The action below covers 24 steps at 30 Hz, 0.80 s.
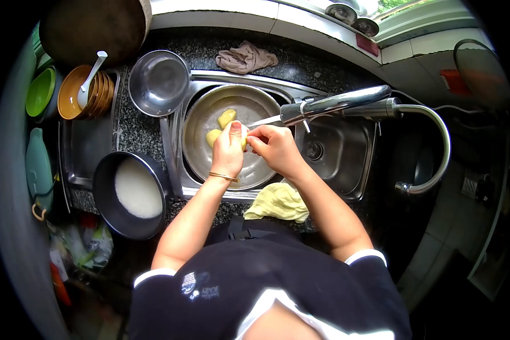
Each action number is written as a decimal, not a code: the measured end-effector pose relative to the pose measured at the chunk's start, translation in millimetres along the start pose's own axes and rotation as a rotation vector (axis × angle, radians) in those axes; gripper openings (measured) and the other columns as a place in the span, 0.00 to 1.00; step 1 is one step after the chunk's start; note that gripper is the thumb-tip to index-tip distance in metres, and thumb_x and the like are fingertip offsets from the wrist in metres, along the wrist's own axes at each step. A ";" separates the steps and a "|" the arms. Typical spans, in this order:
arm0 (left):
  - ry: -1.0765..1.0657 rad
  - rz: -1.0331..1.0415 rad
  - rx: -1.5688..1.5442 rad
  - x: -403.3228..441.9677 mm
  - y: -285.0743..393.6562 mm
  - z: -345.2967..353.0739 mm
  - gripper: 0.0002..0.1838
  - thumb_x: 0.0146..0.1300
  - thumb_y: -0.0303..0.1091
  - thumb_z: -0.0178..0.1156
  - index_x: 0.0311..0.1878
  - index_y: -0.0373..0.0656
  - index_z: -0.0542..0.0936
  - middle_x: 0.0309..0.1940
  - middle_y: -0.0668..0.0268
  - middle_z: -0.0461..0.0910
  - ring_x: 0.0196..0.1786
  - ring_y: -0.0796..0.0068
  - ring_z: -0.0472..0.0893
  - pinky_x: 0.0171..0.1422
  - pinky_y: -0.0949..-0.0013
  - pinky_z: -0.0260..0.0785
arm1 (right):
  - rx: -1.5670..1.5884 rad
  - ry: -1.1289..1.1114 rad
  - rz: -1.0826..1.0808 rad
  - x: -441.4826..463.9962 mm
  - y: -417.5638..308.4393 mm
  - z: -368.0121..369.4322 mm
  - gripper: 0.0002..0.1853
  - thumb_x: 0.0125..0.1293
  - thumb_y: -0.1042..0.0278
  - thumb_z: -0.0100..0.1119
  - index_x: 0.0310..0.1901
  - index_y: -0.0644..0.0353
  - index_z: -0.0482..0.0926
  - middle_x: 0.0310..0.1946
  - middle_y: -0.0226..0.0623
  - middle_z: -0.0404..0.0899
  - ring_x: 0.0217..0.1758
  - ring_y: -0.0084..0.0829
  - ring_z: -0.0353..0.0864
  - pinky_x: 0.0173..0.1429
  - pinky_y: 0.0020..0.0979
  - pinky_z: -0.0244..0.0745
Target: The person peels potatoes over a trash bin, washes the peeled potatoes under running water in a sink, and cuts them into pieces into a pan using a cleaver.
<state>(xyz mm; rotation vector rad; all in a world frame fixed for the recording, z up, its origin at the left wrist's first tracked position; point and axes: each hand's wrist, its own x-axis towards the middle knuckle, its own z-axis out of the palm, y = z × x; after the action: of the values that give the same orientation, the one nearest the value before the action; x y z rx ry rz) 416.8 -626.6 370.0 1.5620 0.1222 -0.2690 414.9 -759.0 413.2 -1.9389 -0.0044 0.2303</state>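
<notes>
Potato [244,144], apparently, is gripped in your left hand [229,152]; your right hand [275,147] pinches closed beside those fingers. Expect firm, slippery handling; hold its sides.

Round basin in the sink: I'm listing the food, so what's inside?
Two yellow lumps show inside the round basin. The left hand, holding another lump, and the right hand hide part of its floor; anything beneath them cannot be seen.

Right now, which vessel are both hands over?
The basin in the sink, holding yellow pieces; the steel pan and dark pot stand to its left.
</notes>
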 end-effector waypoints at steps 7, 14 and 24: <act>-0.138 -0.397 -0.208 -5.5 19.0 -7.6 0.23 0.71 0.50 0.38 0.39 0.41 0.75 0.26 0.67 0.75 0.31 0.75 0.77 0.34 0.70 0.70 | 0.083 0.063 0.010 -2.8 4.8 4.9 0.03 0.55 0.78 0.57 0.28 0.69 0.77 0.23 0.38 0.79 0.25 0.24 0.80 0.29 0.24 0.75; -0.352 -0.322 -0.720 -15.2 13.1 -23.1 0.27 0.63 0.30 0.50 0.65 0.41 0.57 0.53 0.60 0.68 0.49 0.70 0.75 0.51 0.67 0.72 | 0.512 0.045 0.212 -10.8 5.1 -1.4 0.05 0.60 0.78 0.50 0.33 0.66 0.77 0.26 0.29 0.77 0.26 0.16 0.74 0.29 0.18 0.70; -0.164 0.093 0.074 -30.8 23.9 -27.3 0.30 0.52 0.22 0.60 0.59 0.40 0.61 0.49 0.56 0.67 0.48 0.64 0.73 0.55 0.64 0.67 | 0.109 -0.084 0.093 -15.3 -11.4 -3.6 0.08 0.60 0.70 0.60 0.35 0.67 0.80 0.25 0.31 0.79 0.26 0.16 0.75 0.31 0.19 0.71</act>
<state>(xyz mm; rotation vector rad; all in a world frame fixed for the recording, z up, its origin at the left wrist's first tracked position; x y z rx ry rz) 395.4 -596.9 400.5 1.6078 -0.0892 -0.3295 401.7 -759.9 427.5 -1.8217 0.0422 0.3672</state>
